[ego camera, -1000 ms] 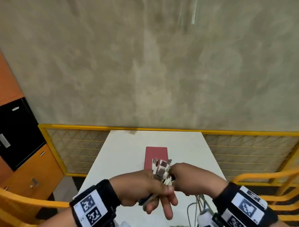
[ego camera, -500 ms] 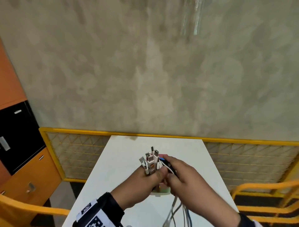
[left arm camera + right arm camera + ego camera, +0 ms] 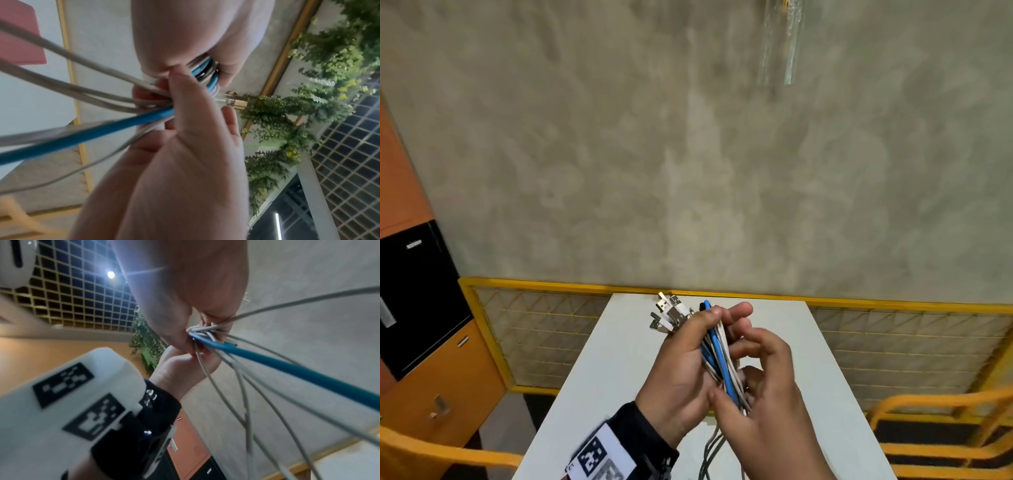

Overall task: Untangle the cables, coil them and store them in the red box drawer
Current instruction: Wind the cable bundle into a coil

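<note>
Since a second ago we have raised the cables (image 3: pixel 717 353) higher above the worktop (image 3: pixel 619 359). Our left hand (image 3: pixel 681 373) clenches the bundle, plugs up; our right hand (image 3: pixel 767 387) pinches the strands below. Loose ends hang: coiling and storing remain.

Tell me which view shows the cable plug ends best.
The head view: the plug ends fan out clearly above the left hand, which grips the cable bundle. Both wrist views show only the trailing cables and the fingers, no plugs.

Two hands (image 3: pixel 722 383), one blue cable (image 3: pixel 720 356), several white cables (image 3: pixel 734 378)
</note>
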{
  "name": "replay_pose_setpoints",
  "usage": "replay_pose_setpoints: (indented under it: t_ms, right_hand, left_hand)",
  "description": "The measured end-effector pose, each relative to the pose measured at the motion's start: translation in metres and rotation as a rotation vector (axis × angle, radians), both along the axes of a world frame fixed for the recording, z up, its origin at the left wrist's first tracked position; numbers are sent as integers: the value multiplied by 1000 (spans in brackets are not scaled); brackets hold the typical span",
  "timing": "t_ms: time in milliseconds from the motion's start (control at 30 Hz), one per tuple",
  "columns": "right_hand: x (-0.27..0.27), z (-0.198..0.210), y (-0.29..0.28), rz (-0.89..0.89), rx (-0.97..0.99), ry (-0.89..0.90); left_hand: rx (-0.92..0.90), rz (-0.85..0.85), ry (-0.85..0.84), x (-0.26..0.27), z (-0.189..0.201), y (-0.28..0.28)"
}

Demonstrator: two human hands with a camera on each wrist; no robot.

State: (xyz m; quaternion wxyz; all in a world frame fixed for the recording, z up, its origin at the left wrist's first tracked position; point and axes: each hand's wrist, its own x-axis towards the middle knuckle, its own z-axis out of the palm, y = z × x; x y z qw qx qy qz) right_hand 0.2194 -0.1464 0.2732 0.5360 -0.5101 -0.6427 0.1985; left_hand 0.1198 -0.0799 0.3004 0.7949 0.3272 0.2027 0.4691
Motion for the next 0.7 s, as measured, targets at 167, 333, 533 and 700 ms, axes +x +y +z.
replay_pose_setpoints:
  t_ms: [167, 333, 533, 700]
  right_hand:
    - [1, -15, 2, 24, -75, 285]
    - [11, -45, 12, 156, -294, 171]
    - [26, -71, 27, 404, -632, -2]
    - [60, -59, 56, 344, -650, -217]
  left_hand:
    - [-34, 55, -97, 5, 1, 0]
    - [-64, 88, -106, -2, -1, 2]
    - [64, -279, -139, -19, 4, 5]
    - [137, -586, 215, -38, -16, 0]
